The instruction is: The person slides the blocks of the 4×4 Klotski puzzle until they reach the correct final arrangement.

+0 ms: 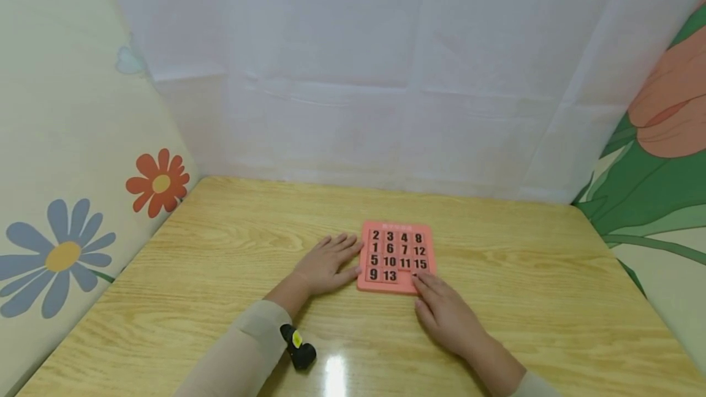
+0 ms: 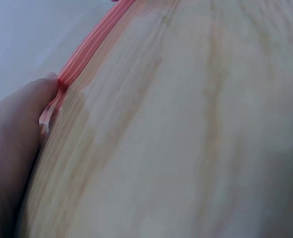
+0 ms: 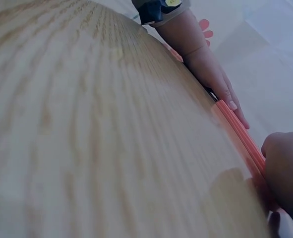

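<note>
A pink sliding number puzzle [image 1: 380,287] lies flat on the table, with black-numbered square tiles in rows. Its bottom row shows 9, 13 and then a gap; the bottom right corner is hidden under fingertips. Palm down on the wood, my left hand [image 1: 329,264] has its fingers extended and its fingertips and thumb at the puzzle's left edge. My right hand [image 1: 449,316] reaches in from the lower right, fingers fairly straight, fingertips on the bottom right corner below tile 15. From the right wrist view, the puzzle's pink side [image 3: 238,131] runs between both hands.
The wood-grain table [image 1: 220,225] extends around the puzzle on all sides. A white sheet [image 1: 342,78] hangs behind it, and flower-patterned walls [image 1: 60,139] flank it. Strapped on the left sleeve is a small black camera [image 1: 298,347] with a yellow sticker.
</note>
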